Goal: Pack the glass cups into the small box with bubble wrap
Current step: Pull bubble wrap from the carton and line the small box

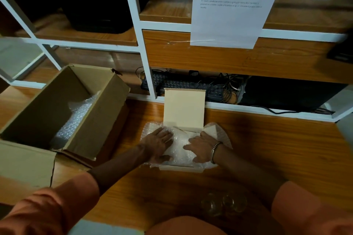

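Your left hand (pixel 157 144) and right hand (pixel 200 148) lay flat, fingers straight, pressing the soft bubble wrap (pixel 179 144) into the small box (pixel 181 168), while the fragile, slippery-looking glass cups (pixel 223 204) waited nearer you, best grasped around their sides.

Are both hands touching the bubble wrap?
Touching. The head view shows the left hand and right hand lying flat on the bubble wrap in the small box.

My left hand (pixel 158 144) and right hand (pixel 200 148) press flat on bubble wrap (pixel 180 144) lining the small box (pixel 183 168), its lid (pixel 184 109) upright. What appear to be glass cups (pixel 223 204) stand nearer me on the table (pixel 267 150). A large carton (pixel 63 105) sits left.
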Demonstrator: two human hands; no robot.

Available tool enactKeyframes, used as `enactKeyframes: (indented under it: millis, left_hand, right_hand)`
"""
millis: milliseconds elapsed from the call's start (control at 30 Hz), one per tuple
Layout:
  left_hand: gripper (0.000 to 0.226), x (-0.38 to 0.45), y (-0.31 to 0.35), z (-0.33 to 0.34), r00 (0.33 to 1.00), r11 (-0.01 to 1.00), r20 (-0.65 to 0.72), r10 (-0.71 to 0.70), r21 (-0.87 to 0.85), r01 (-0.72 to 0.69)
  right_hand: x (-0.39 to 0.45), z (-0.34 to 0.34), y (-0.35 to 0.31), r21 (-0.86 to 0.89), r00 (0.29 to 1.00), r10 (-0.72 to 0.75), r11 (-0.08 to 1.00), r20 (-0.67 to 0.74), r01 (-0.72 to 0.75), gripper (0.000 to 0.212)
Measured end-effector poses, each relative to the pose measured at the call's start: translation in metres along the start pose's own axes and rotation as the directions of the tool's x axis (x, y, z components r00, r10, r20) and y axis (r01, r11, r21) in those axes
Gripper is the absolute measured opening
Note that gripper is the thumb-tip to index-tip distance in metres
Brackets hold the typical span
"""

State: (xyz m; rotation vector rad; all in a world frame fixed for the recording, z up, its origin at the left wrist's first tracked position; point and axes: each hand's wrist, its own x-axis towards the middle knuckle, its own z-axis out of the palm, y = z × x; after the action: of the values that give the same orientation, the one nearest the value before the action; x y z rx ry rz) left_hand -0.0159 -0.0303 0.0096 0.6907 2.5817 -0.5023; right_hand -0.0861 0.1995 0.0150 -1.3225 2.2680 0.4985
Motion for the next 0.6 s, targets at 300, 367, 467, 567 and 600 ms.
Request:
enactKeyframes:
  millis: [300,367,467,567,600]
  left_hand:
    - [0.071,0.006,0.005,-0.011,0.991,0.998,-0.122,0.056,-0.018,-0.059]
    - [0.074,0.003,0.006,-0.011,0.983,0.995,-0.163,0.085,-0.031,-0.091]
    - [0.087,0.005,0.013,-0.002,0.99,0.997,-0.121,0.066,0.036,-0.062]
    - [0.1,0.014,0.013,0.002,0.997,0.999,-0.081,-0.004,0.039,0.007]
    - [0.105,0.017,0.012,0.002,0.997,1.0,-0.079,-0.011,0.017,0.013]
  right_hand:
    - [-0.002,-0.001,-0.006,0.004,0.999,0.025,1.0,-0.048,-0.025,0.059]
    - [-0.005,-0.007,-0.006,0.002,0.994,0.002,1.0,-0.106,-0.001,0.061]
    - [-0.003,-0.004,-0.008,-0.007,0.995,-0.015,1.0,-0.098,0.015,0.074]
    - [0.0,0.007,-0.008,0.008,0.999,0.022,1.0,-0.05,-0.021,0.083]
    - [0.001,0.01,-0.006,0.005,0.999,0.028,1.0,-0.043,-0.027,0.084]
